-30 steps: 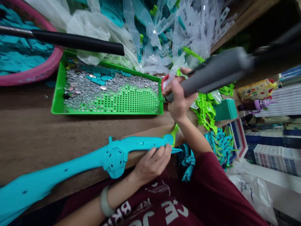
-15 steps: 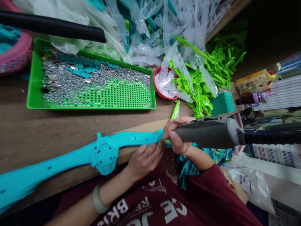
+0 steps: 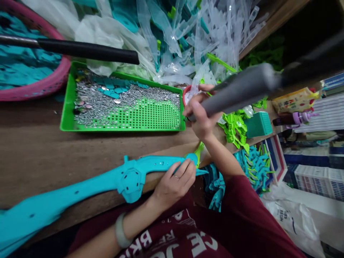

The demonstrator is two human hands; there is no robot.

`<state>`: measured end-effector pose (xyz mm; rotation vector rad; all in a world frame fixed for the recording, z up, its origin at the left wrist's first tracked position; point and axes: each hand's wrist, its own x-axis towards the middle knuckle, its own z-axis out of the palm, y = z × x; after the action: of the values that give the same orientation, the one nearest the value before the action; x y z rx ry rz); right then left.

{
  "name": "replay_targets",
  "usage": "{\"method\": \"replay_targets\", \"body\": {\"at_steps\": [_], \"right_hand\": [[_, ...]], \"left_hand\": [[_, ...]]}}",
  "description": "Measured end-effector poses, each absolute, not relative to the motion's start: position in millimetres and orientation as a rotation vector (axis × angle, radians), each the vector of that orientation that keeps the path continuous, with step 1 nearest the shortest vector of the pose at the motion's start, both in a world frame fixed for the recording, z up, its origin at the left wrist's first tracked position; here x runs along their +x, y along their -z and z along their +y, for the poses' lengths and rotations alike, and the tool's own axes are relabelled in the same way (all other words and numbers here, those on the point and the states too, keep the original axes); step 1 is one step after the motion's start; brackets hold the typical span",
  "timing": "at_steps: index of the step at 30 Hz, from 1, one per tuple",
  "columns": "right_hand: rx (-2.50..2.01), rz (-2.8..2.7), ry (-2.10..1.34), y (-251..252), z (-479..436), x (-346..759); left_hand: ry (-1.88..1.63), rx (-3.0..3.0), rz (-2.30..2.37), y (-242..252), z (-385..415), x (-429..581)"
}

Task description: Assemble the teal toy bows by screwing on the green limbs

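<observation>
A long turquoise plastic part [image 3: 99, 187] lies along the table's front edge, with a many-sided plate near its middle and small holes further right. My left hand [image 3: 176, 181] is closed over its right end, fingertips on the rounded tip. Above and to the right, my right hand [image 3: 200, 116] grips a grey electric screwdriver [image 3: 236, 87], blurred by motion, its front end beside the tray's right corner. A green perforated tray [image 3: 122, 129] holds many small metal screws, turquoise pieces and a few shiny discs. A bright green piece [image 3: 199, 152] touches or lies just behind the turquoise tip.
A red basket [image 3: 186, 94] sits partly behind my right hand. Green plastic parts [image 3: 235, 130] and a teal box [image 3: 259, 124] are at the right. A pink basket [image 3: 63, 77] stands at left; a black bar [image 3: 88, 50] crosses overhead. Clear plastic pieces [image 3: 228, 32] pile up behind.
My right hand has lifted the screwdriver off the turquoise part and moved it up toward the tray's right corner. My left hand has flattened over the part's tip. The view has shifted slightly.
</observation>
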<state>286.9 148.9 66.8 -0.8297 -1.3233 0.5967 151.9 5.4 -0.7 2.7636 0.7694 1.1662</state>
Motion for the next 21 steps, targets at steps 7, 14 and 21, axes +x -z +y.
{"method": "replay_targets", "body": {"at_steps": [7, 14, 21], "right_hand": [[-1.070, -1.291, -0.434, -31.1, 188.4, 279.0], [-1.140, -1.310, -0.425, -28.4, 192.5, 279.6], [-1.039, -1.221, -0.458, -89.9, 112.2, 287.7]], "left_hand": [[-1.182, 2.740, 0.798, 0.3, 5.3, 148.5], [-1.095, 2.763, 0.858, -0.6, 7.2, 145.4], [-1.111, 2.819, 0.812, -1.1, 6.5, 147.9]]}}
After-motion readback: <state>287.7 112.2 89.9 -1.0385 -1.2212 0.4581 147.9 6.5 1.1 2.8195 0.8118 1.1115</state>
